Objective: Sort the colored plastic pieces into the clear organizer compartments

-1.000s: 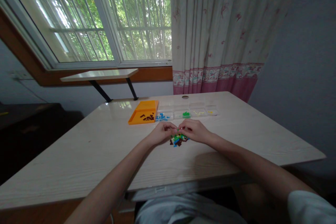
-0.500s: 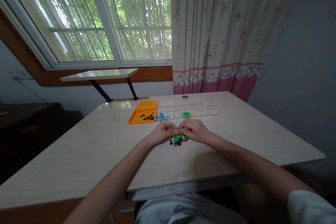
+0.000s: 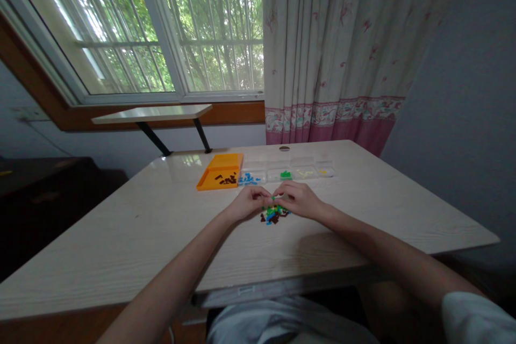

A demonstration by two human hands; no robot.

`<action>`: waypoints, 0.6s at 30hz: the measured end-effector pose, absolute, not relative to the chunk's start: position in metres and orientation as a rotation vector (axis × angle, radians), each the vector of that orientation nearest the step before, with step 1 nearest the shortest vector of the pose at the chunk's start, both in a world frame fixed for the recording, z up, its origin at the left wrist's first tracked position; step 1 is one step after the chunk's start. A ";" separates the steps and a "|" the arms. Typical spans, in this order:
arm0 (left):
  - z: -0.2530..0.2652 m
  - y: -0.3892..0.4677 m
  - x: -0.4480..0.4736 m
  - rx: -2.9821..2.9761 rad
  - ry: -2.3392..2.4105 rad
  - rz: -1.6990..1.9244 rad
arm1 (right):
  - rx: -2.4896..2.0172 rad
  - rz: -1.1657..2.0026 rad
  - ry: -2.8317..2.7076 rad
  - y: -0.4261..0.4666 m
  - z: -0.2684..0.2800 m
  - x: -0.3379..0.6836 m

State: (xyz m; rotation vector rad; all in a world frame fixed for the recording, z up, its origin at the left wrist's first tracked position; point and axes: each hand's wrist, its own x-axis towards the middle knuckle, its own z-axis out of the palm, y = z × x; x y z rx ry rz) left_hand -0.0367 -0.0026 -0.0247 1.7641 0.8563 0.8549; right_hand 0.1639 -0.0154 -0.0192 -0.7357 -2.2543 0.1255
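My left hand (image 3: 249, 202) and my right hand (image 3: 299, 200) meet above a small heap of mixed toy bricks (image 3: 274, 217) on the table. The heap holds green, blue, yellow and dark brown pieces. Between the fingertips of both hands, which are closed in a pinch, shows a tiny green brick (image 3: 273, 198); the fingers cover most of it. Just beyond the hands, an orange box (image 3: 205, 185) holds dark brown bricks (image 3: 228, 179). Beside it, clear plastic boxes (image 3: 261, 176) hold blue bricks (image 3: 248, 179), green bricks (image 3: 286, 175) and yellowish pieces (image 3: 305, 173).
The light wood-grain table (image 3: 133, 247) reaches to the window wall. A raised white shelf (image 3: 155, 113) on dark legs stands at its back left. A round cable hole (image 3: 284, 149) lies near the back edge, below a patterned curtain (image 3: 326, 54).
Both hands stay in nearly the same place over the heap, with only slight finger movement around the green brick. The boxes have not moved.
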 end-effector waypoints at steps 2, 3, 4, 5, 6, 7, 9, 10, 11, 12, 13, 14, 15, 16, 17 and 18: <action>-0.025 -0.002 -0.037 1.771 0.851 0.866 | -0.733 0.138 -2.253 -0.016 -0.018 0.164; -0.026 -0.002 -0.037 1.778 0.849 0.870 | -0.734 0.145 -2.255 -0.016 -0.018 0.164; -0.026 -0.002 -0.037 1.787 0.848 0.873 | -0.733 0.150 -2.256 -0.016 -0.018 0.164; -0.026 -0.001 -0.037 1.798 0.850 0.873 | -0.733 0.155 -2.257 -0.017 -0.018 0.163; -0.027 -0.001 -0.037 1.808 0.854 0.871 | -0.734 0.159 -2.257 -0.017 -0.018 0.163; -0.027 -0.001 -0.037 1.817 0.858 0.870 | -0.736 0.161 -2.257 -0.017 -0.018 0.163; -0.026 -0.001 -0.037 1.832 0.866 0.870 | -0.745 0.157 -2.253 -0.017 -0.018 0.163; -0.025 -0.001 -0.037 1.847 0.874 0.873 | -0.753 0.152 -2.250 -0.016 -0.018 0.163; -0.024 -0.001 -0.038 1.872 0.890 0.875 | -0.762 0.144 -2.243 -0.016 -0.017 0.164; -0.022 -0.002 -0.039 1.909 0.917 0.873 | -0.768 0.134 -2.230 -0.015 -0.017 0.164; -0.021 -0.003 -0.041 1.960 0.951 0.863 | -0.776 0.123 -2.212 -0.014 -0.016 0.166; -0.018 -0.003 -0.043 2.019 0.988 0.847 | -0.784 0.111 -2.188 -0.013 -0.015 0.167; -0.016 -0.004 -0.045 2.077 1.020 0.830 | -0.795 0.100 -2.158 -0.012 -0.013 0.169; -0.014 -0.005 -0.047 2.129 1.039 0.807 | -0.810 0.088 -2.122 -0.010 -0.012 0.171; -0.013 -0.005 -0.049 2.172 1.049 0.785 | -0.827 0.075 -2.082 -0.009 -0.010 0.174; -0.011 -0.006 -0.051 2.209 1.051 0.761 | -0.846 0.061 -2.042 -0.007 -0.008 0.177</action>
